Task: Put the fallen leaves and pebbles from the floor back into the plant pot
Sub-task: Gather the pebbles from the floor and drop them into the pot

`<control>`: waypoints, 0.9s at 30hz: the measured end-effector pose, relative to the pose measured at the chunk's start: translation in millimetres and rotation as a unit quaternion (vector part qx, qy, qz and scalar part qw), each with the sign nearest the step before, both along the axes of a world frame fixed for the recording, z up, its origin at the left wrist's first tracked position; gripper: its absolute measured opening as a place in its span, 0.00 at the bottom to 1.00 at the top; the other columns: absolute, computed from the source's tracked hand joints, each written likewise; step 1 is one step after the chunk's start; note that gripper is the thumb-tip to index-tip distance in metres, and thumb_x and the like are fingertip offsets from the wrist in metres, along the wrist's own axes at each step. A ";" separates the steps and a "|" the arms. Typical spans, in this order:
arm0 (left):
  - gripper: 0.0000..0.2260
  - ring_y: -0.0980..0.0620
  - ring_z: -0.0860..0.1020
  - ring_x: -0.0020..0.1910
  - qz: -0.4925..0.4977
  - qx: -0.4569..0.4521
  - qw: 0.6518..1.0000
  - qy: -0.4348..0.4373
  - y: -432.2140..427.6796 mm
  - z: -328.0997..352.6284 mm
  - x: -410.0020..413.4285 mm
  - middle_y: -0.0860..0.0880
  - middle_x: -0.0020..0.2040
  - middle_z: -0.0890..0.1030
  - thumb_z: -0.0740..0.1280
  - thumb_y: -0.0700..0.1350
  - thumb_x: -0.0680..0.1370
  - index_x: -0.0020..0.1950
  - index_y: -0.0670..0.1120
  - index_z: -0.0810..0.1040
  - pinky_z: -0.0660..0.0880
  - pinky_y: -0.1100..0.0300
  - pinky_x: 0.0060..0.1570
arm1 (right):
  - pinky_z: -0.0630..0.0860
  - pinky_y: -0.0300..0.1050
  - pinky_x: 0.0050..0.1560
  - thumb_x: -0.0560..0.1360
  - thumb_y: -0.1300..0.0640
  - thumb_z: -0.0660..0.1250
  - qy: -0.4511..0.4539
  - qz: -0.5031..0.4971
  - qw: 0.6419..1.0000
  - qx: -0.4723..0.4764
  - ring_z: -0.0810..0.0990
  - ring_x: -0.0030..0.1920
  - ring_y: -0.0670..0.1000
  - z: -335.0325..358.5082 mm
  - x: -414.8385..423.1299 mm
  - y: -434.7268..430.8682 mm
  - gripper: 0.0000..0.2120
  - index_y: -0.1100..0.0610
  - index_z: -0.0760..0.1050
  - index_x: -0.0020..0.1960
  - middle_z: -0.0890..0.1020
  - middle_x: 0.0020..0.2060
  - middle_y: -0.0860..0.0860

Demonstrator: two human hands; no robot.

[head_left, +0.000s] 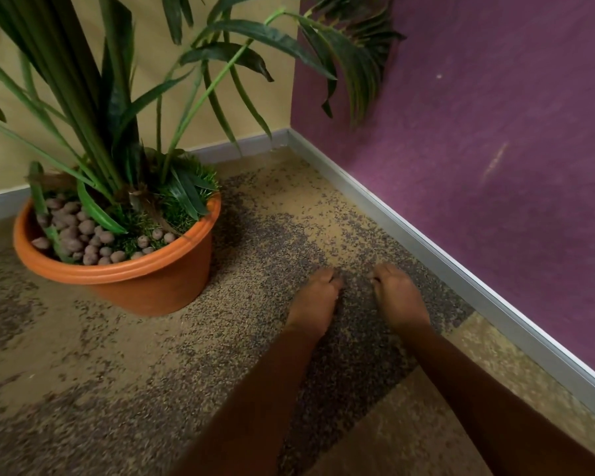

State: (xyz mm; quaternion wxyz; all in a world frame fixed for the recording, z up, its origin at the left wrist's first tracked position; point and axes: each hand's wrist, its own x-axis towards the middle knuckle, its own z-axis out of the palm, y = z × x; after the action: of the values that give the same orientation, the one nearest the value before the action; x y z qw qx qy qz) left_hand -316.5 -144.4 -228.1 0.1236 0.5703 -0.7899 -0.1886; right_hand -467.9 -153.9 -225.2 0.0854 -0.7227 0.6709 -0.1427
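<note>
Both hands are down on the floor (117,355), the left hand (315,298) and the right hand (400,297) side by side with a strip of speckled carpet between them. On each, the fingers are bent down towards the pile and I see only the backs, so I cannot tell whether either has anything pinched underneath.

I can make out no loose leaf or pebble on the carpet around them; the dark flecks in the weave could easily hide small ones. The plant pot (158,280) stands to my left, near the left hand, with its rim facing me. The pebbles (83,235) already in it are heaped on the near side, beside moss and green blades.

Those pebbles look like round, rough clay balls. I expect them to be light, hard and quick to roll, so I would rake a few into a cupped palm instead of picking single ones. Fallen leaves should be thin and limp; I would take them by the stalk end.
</note>
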 end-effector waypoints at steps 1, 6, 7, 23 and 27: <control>0.17 0.47 0.64 0.71 0.010 -0.006 1.000 -0.006 0.7 0.5 1.3 0.45 0.71 0.67 0.55 0.36 0.80 0.69 0.43 0.70 0.67 0.54 0.69 | 0.71 0.49 0.50 0.78 0.63 0.57 0.006 -0.010 1.000 -0.002 0.75 0.52 0.57 0.5 -2.6 1.9 0.07 0.62 0.73 0.51 0.78 0.51 0.60; 0.17 0.48 0.64 0.72 0.051 -0.025 0.998 -0.018 6.5 -0.2 8.9 0.46 0.73 0.67 0.57 0.36 0.80 0.68 0.42 0.70 0.64 0.58 0.71 | 0.71 0.49 0.59 0.80 0.56 0.55 0.042 -0.023 0.999 0.026 0.71 0.60 0.57 0.2 -2.7 20.0 0.15 0.62 0.69 0.63 0.74 0.60 0.59; 0.16 0.47 0.64 0.72 0.062 -0.022 0.998 -0.016 9.1 -0.4 9.9 0.46 0.73 0.66 0.57 0.37 0.80 0.69 0.42 0.69 0.63 0.58 0.71 | 0.70 0.49 0.61 0.80 0.55 0.54 0.056 -0.021 0.998 0.031 0.70 0.61 0.57 -1.0 -1.6 26.3 0.16 0.61 0.67 0.65 0.73 0.61 0.58; 0.11 0.50 0.74 0.31 0.266 0.192 0.883 0.337 61.4 24.5 41.1 0.45 0.33 0.77 0.59 0.27 0.76 0.53 0.29 0.79 0.71 0.63 0.36 | 0.78 0.34 0.33 0.76 0.71 0.60 -0.437 -0.214 0.856 0.175 0.78 0.49 0.63 23.6 15.3 95.2 0.10 0.73 0.74 0.55 0.77 0.51 0.61; 0.11 0.53 0.75 0.38 0.212 0.148 0.896 0.359 82.4 51.5 35.1 0.44 0.43 0.80 0.61 0.30 0.76 0.53 0.33 0.81 0.71 0.69 0.41 | 0.73 0.48 0.56 0.77 0.71 0.57 -0.679 -0.263 0.643 0.239 0.74 0.49 0.55 44.0 52.0 103.2 0.11 0.75 0.71 0.57 0.76 0.42 0.60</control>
State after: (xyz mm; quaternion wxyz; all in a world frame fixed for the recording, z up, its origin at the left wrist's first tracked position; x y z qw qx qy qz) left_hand -281.4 -62.0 -176.6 0.3501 0.6296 -0.5145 -0.4650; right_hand -415.8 -50.8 -181.3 0.6453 -0.1709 0.5972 -0.4447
